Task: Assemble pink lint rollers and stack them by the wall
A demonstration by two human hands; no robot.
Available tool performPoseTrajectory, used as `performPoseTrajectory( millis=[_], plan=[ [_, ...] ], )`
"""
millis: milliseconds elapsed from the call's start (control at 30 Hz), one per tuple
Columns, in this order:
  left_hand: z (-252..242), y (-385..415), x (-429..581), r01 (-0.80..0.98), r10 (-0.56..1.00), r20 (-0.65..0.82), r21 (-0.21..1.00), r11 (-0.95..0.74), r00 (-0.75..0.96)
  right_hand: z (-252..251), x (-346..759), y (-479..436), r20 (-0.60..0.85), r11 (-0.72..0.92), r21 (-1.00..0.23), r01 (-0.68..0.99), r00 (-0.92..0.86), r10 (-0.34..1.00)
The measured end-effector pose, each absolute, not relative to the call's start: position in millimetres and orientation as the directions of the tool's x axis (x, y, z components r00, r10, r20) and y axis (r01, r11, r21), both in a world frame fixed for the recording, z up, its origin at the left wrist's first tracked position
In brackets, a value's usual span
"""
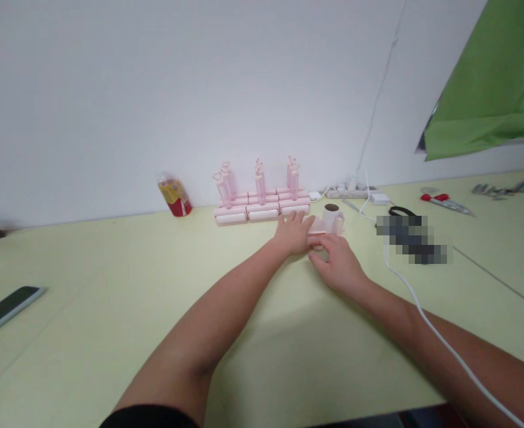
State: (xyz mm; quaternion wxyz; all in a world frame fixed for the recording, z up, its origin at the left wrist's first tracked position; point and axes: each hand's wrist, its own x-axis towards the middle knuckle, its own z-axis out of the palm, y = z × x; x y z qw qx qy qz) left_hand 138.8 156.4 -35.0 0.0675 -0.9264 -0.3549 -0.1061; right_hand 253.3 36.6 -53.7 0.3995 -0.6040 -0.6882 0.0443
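Observation:
In the head view my left hand (294, 233) reaches forward with its fingers spread, close to the right end of a block of pink oblong cases (262, 211). Several clear pink tubes (261, 187) with loops on top stand upright on these cases. My right hand (338, 261) has its fingers curled over a separate pink case (316, 236), mostly hidden between the hands. Just behind the right hand are a white roll (328, 221) with a brown core and a small clear pink tube (339, 223).
A yellow and red packet (175, 196) leans at the wall. Right of the hands lie a power strip (351, 192), a white cable (416, 297), a black strap (402, 211) and red-handled scissors (447, 203). A dark flat device (3, 310) is at left.

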Motion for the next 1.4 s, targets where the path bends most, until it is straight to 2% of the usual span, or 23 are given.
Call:
performPoseTrajectory(
  millis=[133,367,667,733,833,933,1067,1200,1300,1400],
  plan=[
    [-47,163,139,0.660,0.626,0.254,-0.072,-0.747,0.737,-55,256,39,0.535,0.223,-0.391,0.893,0.023,0.845],
    [-54,158,127,0.683,0.650,0.246,-0.080,-0.726,0.719,-70,251,42,0.373,0.256,-0.308,0.916,-0.131,0.918],
    [-54,138,82,0.708,0.674,0.244,-0.089,-0.701,0.698,-76,228,21,0.198,0.306,-0.311,0.900,-0.253,0.947],
    [-53,133,66,0.713,0.681,0.235,-0.090,-0.695,0.693,-78,221,14,0.211,0.372,-0.322,0.870,-0.317,0.925],
    [-52,125,43,0.719,0.688,0.231,-0.091,-0.689,0.688,-77,218,11,0.332,0.489,-0.344,0.802,-0.383,0.862],
    [-50,121,29,0.716,0.681,0.240,-0.103,-0.691,0.691,-69,229,21,0.535,0.501,-0.347,0.793,-0.271,0.800],
    [-49,120,25,0.721,0.679,0.262,-0.115,-0.684,0.686,-53,263,50,0.703,0.335,-0.306,0.891,-0.025,0.711],
    [-48,117,27,0.735,0.694,0.276,-0.075,-0.674,0.665,-45,300,86,0.692,0.172,-0.238,0.956,0.043,0.721],
    [-43,108,24,0.750,0.709,0.296,-0.043,-0.660,0.641,-49,318,110,0.638,0.099,-0.271,0.957,0.101,0.764],
    [-36,94,18,0.752,0.708,0.323,-0.018,-0.659,0.628,-57,324,126,0.610,0.108,-0.310,0.944,0.110,0.785]
  ],
)
